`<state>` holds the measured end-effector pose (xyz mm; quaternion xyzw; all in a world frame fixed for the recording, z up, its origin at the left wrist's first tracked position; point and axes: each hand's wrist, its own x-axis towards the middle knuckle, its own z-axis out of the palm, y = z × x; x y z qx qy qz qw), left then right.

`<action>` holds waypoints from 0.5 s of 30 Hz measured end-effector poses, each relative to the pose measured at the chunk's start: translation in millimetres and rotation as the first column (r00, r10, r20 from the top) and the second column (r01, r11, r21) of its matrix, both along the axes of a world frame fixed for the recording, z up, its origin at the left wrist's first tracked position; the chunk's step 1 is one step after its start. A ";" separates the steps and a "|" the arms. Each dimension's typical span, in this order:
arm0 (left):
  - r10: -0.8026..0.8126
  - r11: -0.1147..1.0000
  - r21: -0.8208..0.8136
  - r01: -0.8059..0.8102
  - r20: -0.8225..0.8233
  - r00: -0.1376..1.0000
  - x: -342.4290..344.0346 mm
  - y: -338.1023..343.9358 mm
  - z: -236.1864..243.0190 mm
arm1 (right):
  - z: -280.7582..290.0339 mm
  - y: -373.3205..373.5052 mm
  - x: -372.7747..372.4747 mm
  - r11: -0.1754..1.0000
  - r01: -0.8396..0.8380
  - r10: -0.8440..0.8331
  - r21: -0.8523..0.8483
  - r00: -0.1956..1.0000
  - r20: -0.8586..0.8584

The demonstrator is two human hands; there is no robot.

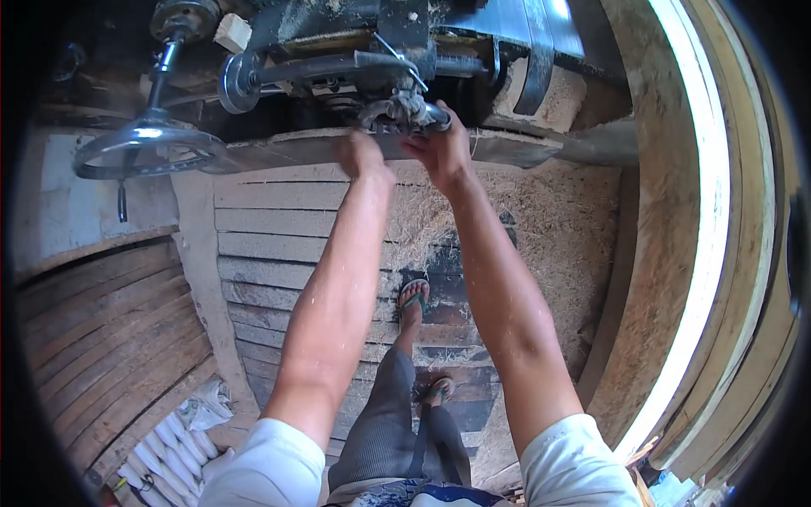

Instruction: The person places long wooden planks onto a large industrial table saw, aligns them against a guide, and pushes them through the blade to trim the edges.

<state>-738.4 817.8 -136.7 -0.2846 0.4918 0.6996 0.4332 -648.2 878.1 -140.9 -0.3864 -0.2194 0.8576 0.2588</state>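
At machine's (pixel 407 38) front, R hand (pixel 444 154) is clamped on the pipe (pixel 437 118), rag (pixel 405 110) knotted round it; L hand (pixel 363 157) close below, blurred, grip can't tell. Loose rag could slip or snag, prob. pinching a hand.

hands (pixel 446 154): 2 | large handwheel (pixel 150 133): 1 | sandals (pixel 414 299): 2 | sleeves (pixel 576 460): 2

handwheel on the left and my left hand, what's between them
The head view shows a long, dusty ledge running between the handwheel and your left hand, which is blurred.
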 end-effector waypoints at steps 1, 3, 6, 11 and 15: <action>0.056 0.996 -0.018 -0.083 -0.598 0.800 6.7 -0.3 29.0 | -1.5 4.4 2.7 1.000 0.012 -0.012 0.003 1.000 0.006; -0.116 0.992 -0.120 -0.046 -0.990 0.079 21.1 4.3 72.6 | -2.8 4.3 5.9 0.997 -0.047 0.017 -0.062 0.908 -0.419; -0.428 0.904 -0.428 0.001 -0.904 0.009 13.5 19.8 71.8 | 1.6 -0.2 -7.6 0.999 0.039 -0.046 -0.025 0.872 -0.487; -0.181 0.979 -0.050 0.197 -0.660 0.729 8.3 26.7 68.4 | 11.4 1.1 15.4 0.926 0.024 0.090 0.377 0.955 -0.283; -0.197 0.947 0.122 0.296 -0.505 0.840 -15.9 22.9 44.2 | 29.2 10.1 21.6 0.790 -0.130 0.060 0.599 0.989 0.136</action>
